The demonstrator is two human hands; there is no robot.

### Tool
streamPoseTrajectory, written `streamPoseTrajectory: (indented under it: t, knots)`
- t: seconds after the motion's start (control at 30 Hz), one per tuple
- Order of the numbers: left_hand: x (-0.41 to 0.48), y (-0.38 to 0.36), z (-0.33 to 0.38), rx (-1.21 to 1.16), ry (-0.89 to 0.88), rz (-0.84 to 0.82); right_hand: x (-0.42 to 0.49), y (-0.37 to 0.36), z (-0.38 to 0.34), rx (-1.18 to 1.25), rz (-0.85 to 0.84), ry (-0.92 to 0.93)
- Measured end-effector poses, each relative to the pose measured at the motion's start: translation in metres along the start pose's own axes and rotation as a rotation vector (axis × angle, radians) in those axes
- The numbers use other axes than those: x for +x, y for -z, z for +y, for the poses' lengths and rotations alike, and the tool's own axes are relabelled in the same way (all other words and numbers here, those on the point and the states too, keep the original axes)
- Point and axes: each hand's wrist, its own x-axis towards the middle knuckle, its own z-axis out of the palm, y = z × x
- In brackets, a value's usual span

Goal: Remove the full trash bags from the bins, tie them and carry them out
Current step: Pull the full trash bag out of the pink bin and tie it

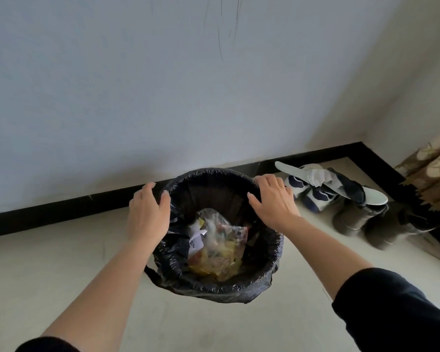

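Note:
A round bin lined with a black trash bag (221, 285) stands on the floor close to the wall. The bag's edge is folded over the bin's rim all the way round. Inside lies a clear plastic bag of colourful wrappers and paper scraps (217, 247). My left hand (148, 212) rests on the rim at its far left, fingers curled over the bag's edge. My right hand (273, 199) lies on the far right of the rim, thumb inside and fingers outside over the plastic. A bag handle loop hangs down at the bin's left side.
A pale wall with a black skirting board (61, 209) runs behind the bin. Shoes and loose insoles (328, 189) lie in the right corner on the glossy floor. A patterned curtain (432, 174) hangs at the far right.

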Motion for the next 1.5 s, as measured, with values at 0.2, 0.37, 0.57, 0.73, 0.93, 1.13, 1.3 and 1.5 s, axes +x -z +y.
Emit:
streamPoseTrajectory:
  t: [0.2,0.37,0.57,0.73,0.93,1.13,1.3,1.5]
  knots:
    - [-0.011,-0.015,0.002,-0.257,0.226,0.022,0.003,-0.014,0.012,0.019,-0.025,-0.073]
    - [-0.004,-0.018,-0.013,-0.223,0.156,-0.065,0.013,-0.018,0.02,0.137,-0.047,-0.132]
    - [-0.003,-0.021,-0.02,-0.339,0.215,-0.097,0.012,-0.031,0.025,0.128,-0.037,-0.132]
    - [-0.005,-0.019,-0.018,-0.208,0.144,-0.122,0.015,-0.035,0.025,-0.059,0.007,-0.095]
    - [-0.005,-0.022,-0.012,-0.083,0.117,-0.08,0.022,-0.019,0.016,-0.389,-0.036,0.024]
    - [-0.014,-0.021,-0.002,0.018,0.003,-0.003,0.027,-0.003,-0.002,-0.85,-0.147,0.26]
    - [-0.021,-0.024,0.001,0.285,-0.175,-0.002,0.025,-0.005,-0.017,-0.865,-0.144,0.266]
    - [-0.024,-0.028,0.005,0.428,-0.33,-0.09,0.013,-0.021,-0.03,-0.429,-0.155,0.17]
